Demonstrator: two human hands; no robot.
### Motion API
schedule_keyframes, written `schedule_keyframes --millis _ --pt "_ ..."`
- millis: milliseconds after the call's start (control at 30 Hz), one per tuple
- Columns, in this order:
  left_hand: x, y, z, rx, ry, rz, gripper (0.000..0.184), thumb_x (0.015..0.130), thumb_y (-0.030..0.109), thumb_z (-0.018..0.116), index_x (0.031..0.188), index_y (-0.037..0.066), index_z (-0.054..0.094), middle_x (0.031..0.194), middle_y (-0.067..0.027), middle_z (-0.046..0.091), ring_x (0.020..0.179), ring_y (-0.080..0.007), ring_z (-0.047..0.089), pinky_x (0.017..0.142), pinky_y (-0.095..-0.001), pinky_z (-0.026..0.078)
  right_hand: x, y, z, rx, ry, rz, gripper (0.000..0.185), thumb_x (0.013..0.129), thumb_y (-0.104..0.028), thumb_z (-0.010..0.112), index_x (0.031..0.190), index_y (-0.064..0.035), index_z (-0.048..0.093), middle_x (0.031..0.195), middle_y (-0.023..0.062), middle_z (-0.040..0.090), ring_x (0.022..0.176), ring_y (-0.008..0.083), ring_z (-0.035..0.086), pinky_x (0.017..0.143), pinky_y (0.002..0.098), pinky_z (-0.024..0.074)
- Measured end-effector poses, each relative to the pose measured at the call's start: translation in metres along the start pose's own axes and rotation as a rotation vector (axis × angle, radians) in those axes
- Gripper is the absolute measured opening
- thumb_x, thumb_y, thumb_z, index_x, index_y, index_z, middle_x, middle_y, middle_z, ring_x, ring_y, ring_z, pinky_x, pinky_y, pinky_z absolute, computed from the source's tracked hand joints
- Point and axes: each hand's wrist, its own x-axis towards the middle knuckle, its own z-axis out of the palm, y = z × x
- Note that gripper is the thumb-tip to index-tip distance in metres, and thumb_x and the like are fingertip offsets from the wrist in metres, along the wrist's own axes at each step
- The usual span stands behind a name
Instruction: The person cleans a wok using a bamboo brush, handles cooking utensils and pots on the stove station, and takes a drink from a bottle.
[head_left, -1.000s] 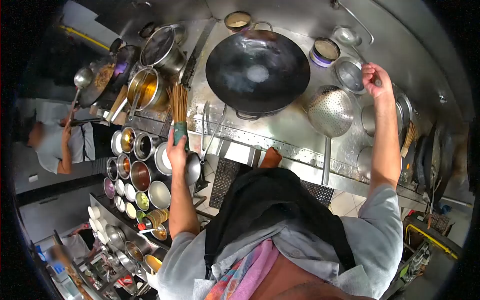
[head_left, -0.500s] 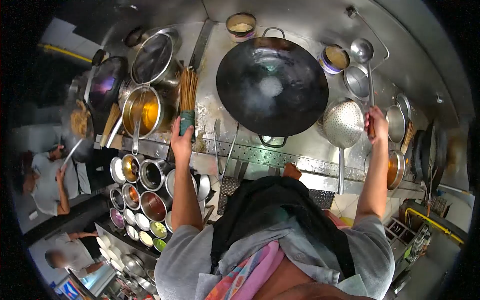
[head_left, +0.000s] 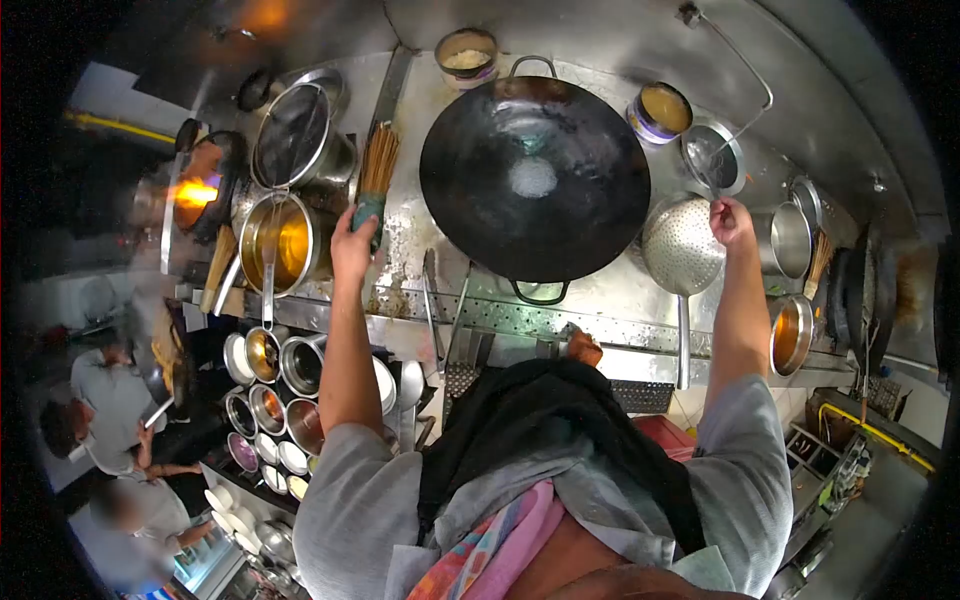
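My left hand is closed around the green-wrapped handle of a bamboo wok brush; its bristles point up, away from me. My right hand grips a ladle by its handle, and the ladle's bowl seems to be at the round steel pot behind; blur hides exactly how. Between my hands sits a large black wok with a pale patch at its bottom. A perforated strainer with a long handle lies just left of my right hand.
On the left stand a steel pot of yellow oil and a second brush. Several seasoning bowls line the lower left. Two tubs sit behind the wok. Co-workers stand at far left, near a flame.
My right hand has moved up and left, taking the ladle toward the pot. My left hand and the brush have risen slightly. Steam over the wok has thinned, and a flame has flared at left.
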Motion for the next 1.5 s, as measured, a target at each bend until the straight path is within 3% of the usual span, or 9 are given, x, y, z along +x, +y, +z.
schedule_keyframes --millis 167,233,367,433,533,733,1033,1400,1500 --pt "0.066 0.039 0.031 0.059 -0.054 -0.074 0.060 0.079 0.027 0.069 0.130 0.001 0.051 0.087 -0.0098 0.063 0.053 -0.0150 0.057 0.038 -0.0270 0.040 -0.019 -0.001 -0.009 0.592 -0.398 0.047 0.012 0.090 -0.009 0.046 0.079 -0.0058 0.045 0.068 0.0014 0.049 0.053 0.0098 0.049 0.046 0.0223 0.0404" --pt "0.101 0.052 0.042 0.082 -0.088 -0.051 0.062 0.081 0.032 0.067 0.134 0.005 0.047 0.102 -0.0116 0.062 0.049 -0.0146 0.057 0.037 -0.0251 0.036 -0.048 -0.004 -0.011 0.612 -0.445 0.081 0.010 0.090 -0.007 0.046 0.080 -0.0049 0.045 0.069 0.0013 0.048 0.054 0.0100 0.049 0.047 0.0234 0.0393" --pt "0.187 0.071 0.068 0.042 -0.071 -0.012 0.060 0.077 0.033 0.069 0.128 0.005 0.054 0.079 -0.0090 0.063 0.048 -0.0156 0.057 0.036 -0.0281 0.037 -0.123 -0.015 0.002 0.494 -0.377 -0.034 0.017 0.091 -0.008 0.049 0.099 0.0068 0.047 0.072 0.0022 0.051 0.055 0.0084 0.050 0.045 0.0211 0.0395" --pt "0.227 0.088 0.078 0.341 -0.123 0.120 0.060 0.078 0.038 0.066 0.128 0.008 0.055 0.079 -0.0099 0.065 0.049 -0.0162 0.058 0.041 -0.0297 0.042 -0.160 -0.022 0.022 0.458 -0.384 -0.004 0.024 0.092 -0.010 0.050 0.107 0.0090 0.047 0.075 0.0022 0.052 0.055 0.0080 0.050 0.045 0.0201 0.0392" --pt "0.277 0.121 0.095 0.738 -0.169 0.215 0.062 0.078 0.045 0.059 0.132 0.016 0.052 0.103 -0.0116 0.068 0.082 -0.0224 0.067 0.083 -0.0387 0.048 -0.197 -0.031 0.051 0.456 -0.373 -0.018 0.028 0.094 -0.012 0.050 0.112 0.0091 0.046 0.076 0.0019 0.052 0.055 0.0073 0.049 0.044 0.0194 0.0387" --pt "0.257 0.183 0.104 1.082 -0.258 0.462 0.063 0.076 0.040 0.064 0.135 0.023 0.050 0.131 -0.0127 0.055 0.122 -0.0332 0.051 0.096 -0.0423 0.045 -0.210 -0.038 0.128 0.254 -0.396 -0.032 0.023 0.095 -0.015 0.050 0.107 0.0048 0.049 0.074 0.0001 0.051 0.054 0.0059 0.048 0.043 0.0193 0.0373" --pt "0.225 0.210 0.084 1.336 -0.355 0.466 0.052 0.079 0.032 0.056 0.130 0.023 0.055 0.134 -0.0073 0.053 0.121 -0.0309 0.051 0.100 -0.0413 0.043 -0.168 -0.020 0.213 -0.288 -0.256 -0.129 0.010 0.093 -0.018 0.052 0.088 -0.0110 0.047 0.070 -0.0015 0.052 0.050 0.0059 0.046 0.040 0.0217 0.0339" --pt "0.181 0.188 0.031 1.022 -0.129 0.391 0.049 0.074 0.039 0.060 0.120 0.021 0.063 0.113 -0.0156 0.064 0.107 -0.0342 0.059 0.091 -0.0415 0.047 -0.213 0.036 0.087 -0.395 0.167 -0.492 0.066 0.091 -0.013 0.053 0.147 -0.0033 0.021 0.071 0.0022 0.054 0.045 0.0097 0.046 0.039 0.0212 0.0359" --pt "0.175 0.167 0.023 1.027 -0.326 0.375 0.053 0.072 0.035 0.062 0.121 0.014 0.062 0.105 -0.0206 0.065 0.095 -0.0336 0.064 0.084 -0.0392 0.049 -0.188 0.039 0.047 -0.486 0.265 -0.532 0.046 0.088 -0.010 0.052 0.132 0.0003 0.045 0.068 0.0023 0.053 0.047 0.0097 0.048 0.041 0.0234 0.0387"
